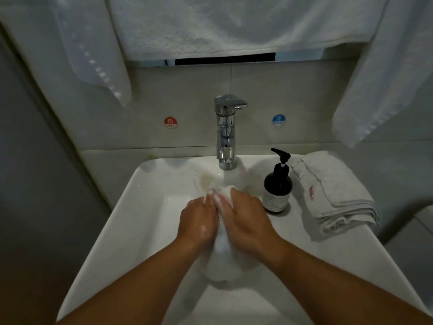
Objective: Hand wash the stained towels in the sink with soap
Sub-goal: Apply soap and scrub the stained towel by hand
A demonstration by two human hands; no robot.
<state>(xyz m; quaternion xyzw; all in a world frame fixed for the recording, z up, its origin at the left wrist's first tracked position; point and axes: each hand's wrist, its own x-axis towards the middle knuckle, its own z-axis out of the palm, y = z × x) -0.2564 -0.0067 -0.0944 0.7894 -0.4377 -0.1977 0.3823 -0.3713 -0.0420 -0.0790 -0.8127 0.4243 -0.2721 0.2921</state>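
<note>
A: Head view, dim light. We log the wet towel (pixel 222 252) bunched upright over the middle of the sink (pixel 121 231), clasped between both hands.

B: Grip?

A: The left hand (pixel 198 220) presses in from its side, fingers curled against the cloth, with suds on the fingertips (pixel 209 195). The right hand (pixel 247 219) wraps its fingers over the bunched top. Both hold it tight. The thumbs are hidden from us behind cloth and knuckles.

B: How much of the towel do we see?

A: Only the knob above the fingers and the lobe hanging below the wrists. Its lower end blurs into the white basin, so we cannot tell where it stops or whether it touches the bottom.

B: Stains?

A: A yellowish patch with a faint red line shows at the basin's rear, left of the tap (pixel 227 130). We cannot tell whether it belongs to the same towel or to another cloth. We cannot make out any water flow at the spout.

B: Soap?

A: The dark pump soap bottle (pixel 278 184) stands upright on the sink's right rear ledge, just beside the right hand and apart from it. Its label is too small to read.

B: Other items?

A: A folded towel (pixel 335 195) lies at the right rear corner, overhanging the right edge, and its red tag is illegible. Hanging towels (pixel 234 26) above are cut off by the top edge. A red sticker (pixel 170 122) and a blue sticker (pixel 278 120) on the wall flank the tap.
</note>
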